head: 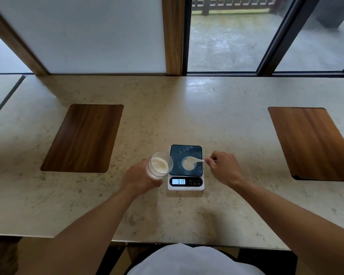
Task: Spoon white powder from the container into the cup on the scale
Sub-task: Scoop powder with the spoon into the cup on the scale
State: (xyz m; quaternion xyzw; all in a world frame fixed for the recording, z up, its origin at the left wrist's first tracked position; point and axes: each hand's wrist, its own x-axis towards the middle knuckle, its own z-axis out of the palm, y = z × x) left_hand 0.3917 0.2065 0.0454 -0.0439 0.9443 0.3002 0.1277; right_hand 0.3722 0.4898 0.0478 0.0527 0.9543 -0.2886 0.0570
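Holding spoon [195, 160] over cup [188, 165], right hand [223, 168].

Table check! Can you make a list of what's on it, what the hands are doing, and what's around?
Surface: pale stone table, two wooden inlays.
Job's things: scale lit, digits unclear; cup on it holds powder; container tilted.
Clutter: nothing seen.
Grips: left hand holds container; right hand holds white spoon over cup.
Cables: nothing seen.
Surroundings: window, wet terrace outside.
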